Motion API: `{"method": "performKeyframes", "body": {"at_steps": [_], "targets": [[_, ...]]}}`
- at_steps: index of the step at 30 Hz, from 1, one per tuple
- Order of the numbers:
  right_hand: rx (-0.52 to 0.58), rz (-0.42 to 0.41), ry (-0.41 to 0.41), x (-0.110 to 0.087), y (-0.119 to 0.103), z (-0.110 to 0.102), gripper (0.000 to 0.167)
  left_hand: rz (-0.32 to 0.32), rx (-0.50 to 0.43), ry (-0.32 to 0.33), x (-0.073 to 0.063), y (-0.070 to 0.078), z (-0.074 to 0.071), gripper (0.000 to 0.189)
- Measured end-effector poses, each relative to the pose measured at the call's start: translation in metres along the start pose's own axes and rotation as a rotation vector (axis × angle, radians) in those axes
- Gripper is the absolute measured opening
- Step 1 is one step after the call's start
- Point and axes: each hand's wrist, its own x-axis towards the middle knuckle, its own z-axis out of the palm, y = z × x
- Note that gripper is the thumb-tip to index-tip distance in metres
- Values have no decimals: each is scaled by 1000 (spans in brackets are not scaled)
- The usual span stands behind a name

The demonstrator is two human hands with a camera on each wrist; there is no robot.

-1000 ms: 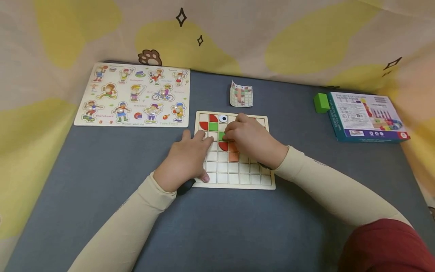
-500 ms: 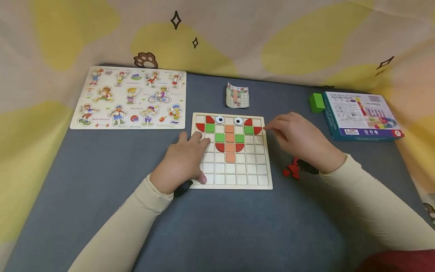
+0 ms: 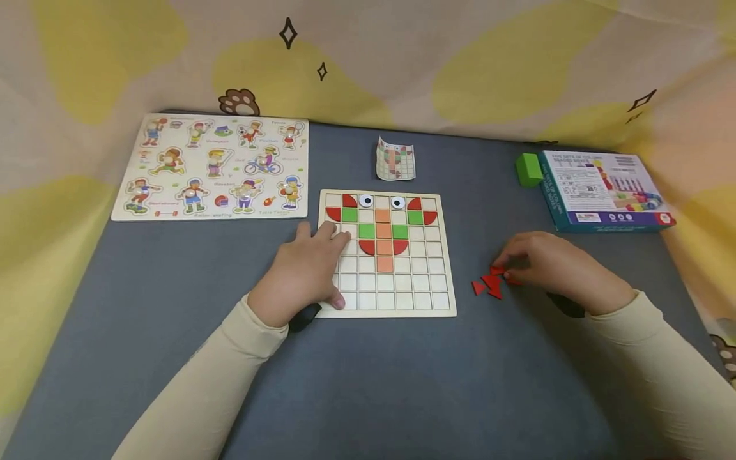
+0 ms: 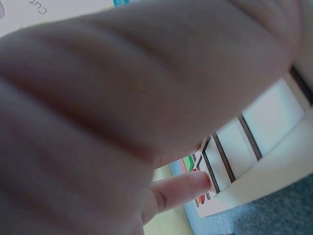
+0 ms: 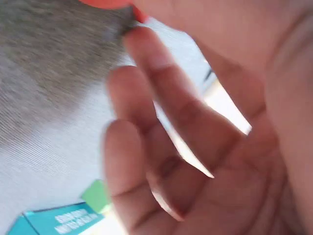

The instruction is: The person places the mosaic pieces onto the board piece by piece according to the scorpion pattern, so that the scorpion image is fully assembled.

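A wooden grid board (image 3: 387,313) lies on the table in the head view, with red quarter-circle tiles, green and orange square tiles and two eye tiles set in its upper part. My left hand (image 3: 301,271) rests on the board's left edge, fingers spread, thumb near the lower left corner. To the right of the board, my right hand (image 3: 546,262) reaches down to several loose red triangle tiles (image 3: 491,281), with thumb and forefinger at the pile. In the blurred right wrist view, a red tile (image 5: 139,13) shows by the fingertips; whether it is pinched is unclear.
Behind the board stands a small curled pattern card (image 3: 395,161). A peg puzzle of sports figures (image 3: 213,167) lies at the back left. At the back right are a green block (image 3: 529,170) and a teal box (image 3: 606,191), with a patterned cloth (image 3: 368,70) behind.
My right hand has moved from the board out to the right and down to the red triangle tiles, uncovering the board's pattern. My left hand stays on the board's left edge.
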Motion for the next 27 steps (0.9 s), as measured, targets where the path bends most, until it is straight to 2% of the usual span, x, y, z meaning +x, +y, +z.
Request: {"method": "performKeyframes", "body": {"at_steps": [5,11,20,27], "targets": [[-29,-67,114,3,0,8,21,1,-5,7,0,-1,0,120],[-116,-155,214,18,-6,14,21,0,-8,8,-1,-2,-1,121],[-159,-169,240,41,-15,14,21,-2,-8,-4,-1,-2,-2,119],[-210,-231,258,61,-20,2,20,-4,-3,-11,-1,-1,-2,120]]}}
